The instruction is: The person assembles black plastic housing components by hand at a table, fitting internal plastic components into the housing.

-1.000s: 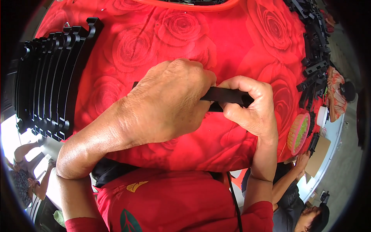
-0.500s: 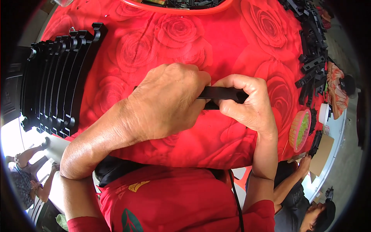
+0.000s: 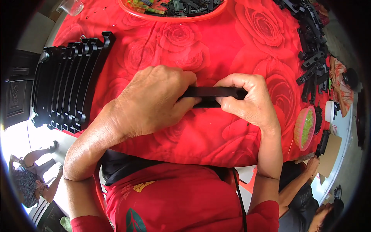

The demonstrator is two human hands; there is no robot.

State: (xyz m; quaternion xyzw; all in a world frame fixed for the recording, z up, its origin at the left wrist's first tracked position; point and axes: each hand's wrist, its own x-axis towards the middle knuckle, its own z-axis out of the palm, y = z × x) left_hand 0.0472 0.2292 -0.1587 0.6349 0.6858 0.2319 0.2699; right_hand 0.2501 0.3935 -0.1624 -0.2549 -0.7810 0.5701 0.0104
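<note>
Between my hands, over the middle of the red rose-patterned tablecloth (image 3: pixel 181 36), is a long black plastic bar (image 3: pixel 212 92). My left hand (image 3: pixel 154 102) is closed round its left part, back of the hand up, hiding that end. My right hand (image 3: pixel 249 100) pinches the right end between thumb and fingers. A second dark edge shows just below the bar; whether it belongs to the same piece I cannot tell. At the left, several similar curved black bars (image 3: pixel 73 83) stand side by side in a row.
At the far edge sits a red basin (image 3: pixel 170 18) of small black parts. Black pieces (image 3: pixel 313 62) pile along the right edge, near a pink basket (image 3: pixel 305 129) of yellow-green bits. A clear cup (image 3: pixel 72 7) is far left. A co-worker's hand (image 3: pixel 311 167) is at lower right.
My left hand has slid left along the bar, so more of its middle shows. My right hand keeps its pinch. The whole view has shifted slightly.
</note>
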